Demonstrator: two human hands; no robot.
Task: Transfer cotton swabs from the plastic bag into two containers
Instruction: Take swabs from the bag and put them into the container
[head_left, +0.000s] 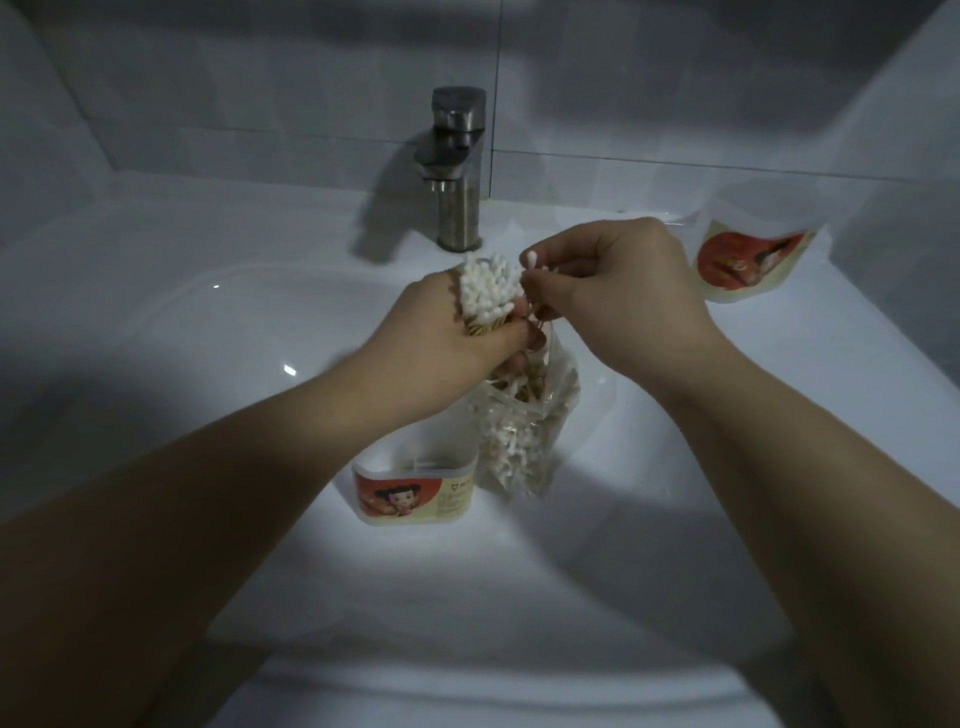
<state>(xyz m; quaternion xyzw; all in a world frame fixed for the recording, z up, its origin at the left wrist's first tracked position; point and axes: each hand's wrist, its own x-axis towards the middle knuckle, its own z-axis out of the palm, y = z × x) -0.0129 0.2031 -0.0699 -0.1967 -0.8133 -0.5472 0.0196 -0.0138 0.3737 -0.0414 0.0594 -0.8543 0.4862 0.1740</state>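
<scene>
**Building a bundle above the bag**

The left hand (441, 338) curls its fingers round a bundle of cotton swabs (491, 283), tips up, just above the plastic bag (524, 441). The right hand (623, 280) pinches loose swabs (531, 258) beside it, probably to add them. One labelled container (415, 488) stands just left of the bag, and a second container (753, 260) sits well beyond it, to the right.

The left hand (447, 322) is gripping a bundle of cotton swabs (489, 291) above the plastic bag (524, 431) while the right hand (618, 280) is pinching a few more.
</scene>
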